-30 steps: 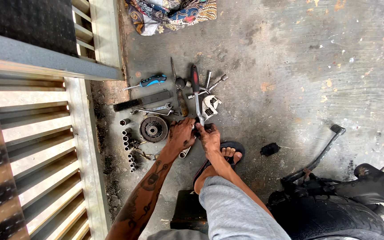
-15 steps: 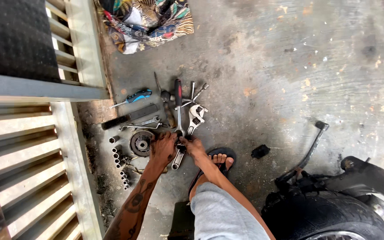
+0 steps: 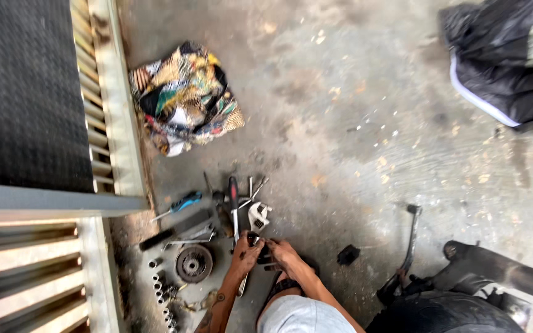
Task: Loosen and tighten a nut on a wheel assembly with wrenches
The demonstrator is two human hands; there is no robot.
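Both hands meet low-centre over a small dark part (image 3: 261,250) on the concrete floor (image 3: 365,123). L hand (image 3: 246,251) fingers curled onto it; R hand (image 3: 283,251) fingers bent against its other side. Part's long axis can't be told, too small. Forearms run up from frame bottom, converging. Red-handled tool (image 3: 234,206) lies w/ long axis pointing away, just beyond. Round metal disc (image 3: 194,263) left of L wrist.

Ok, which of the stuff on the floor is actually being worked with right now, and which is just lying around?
In hand:
left hand and right hand, both on a small dark part
long tool beside the left hand

Lying about:
blue-handled screwdriver
round metal disc
row of sockets
patterned cloth
black bag
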